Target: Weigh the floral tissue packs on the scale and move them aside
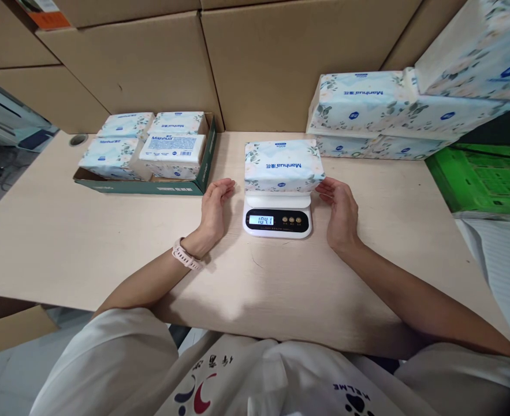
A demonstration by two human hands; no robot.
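A pack of tissues (284, 164) with a pale blue floral wrapper lies on a white kitchen scale (276, 231). Digits glow on the scale's lit display (261, 221). My left hand (215, 209) rests on the table to the left of the scale, apart from the pack, its fingers stretched out and holding nothing. On the other side, my right hand (341, 212) is open, with fingertips close to the pack's lower right corner; whether they touch it I cannot tell.
A green shallow carton (151, 186) holding several tissue packs stands at the back left. More packs (358, 104) are stacked at the back right, beside a green plastic crate (484, 179). Large cardboard boxes (298, 69) form a wall behind the table (85, 248).
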